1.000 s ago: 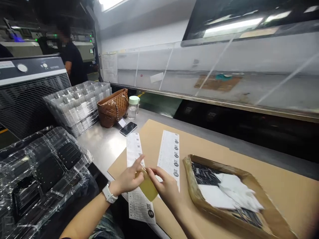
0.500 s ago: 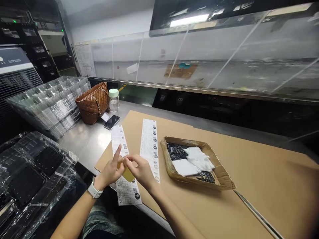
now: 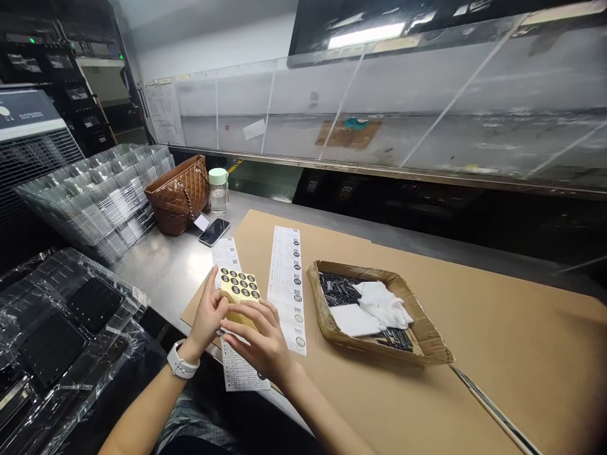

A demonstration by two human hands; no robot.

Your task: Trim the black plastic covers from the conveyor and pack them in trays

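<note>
A yellow-backed sheet of round black stickers [image 3: 240,284] is tilted up between my two hands, its printed face showing. My left hand [image 3: 207,316] grips its left edge, fingers behind and thumb in front. The fingers of my right hand [image 3: 260,332] are bent across the sheet's lower part. A small black round mark shows beside the right fingertips; whether it is a loose sticker I cannot tell. Beneath both hands lies a printed label strip [image 3: 241,373], partly hidden. A second label strip [image 3: 286,272], with a column of round black marks, lies flat to the right.
On brown cardboard [image 3: 379,404] stands a shallow carton [image 3: 327,325] with black pieces and white cloth. A phone [image 3: 214,232], brown handbag [image 3: 175,196] and lidded bottle [image 3: 218,193] sit behind. Clear plastic trays [image 3: 95,202] are stacked left; wrapped black parts [image 3: 52,347] lie nearer.
The sticker sheet has turned from hanging low, its yellow side showing, to tilted up with its black stickers in view. My hands have left their fingertip pinch and now spread along the sheet.
</note>
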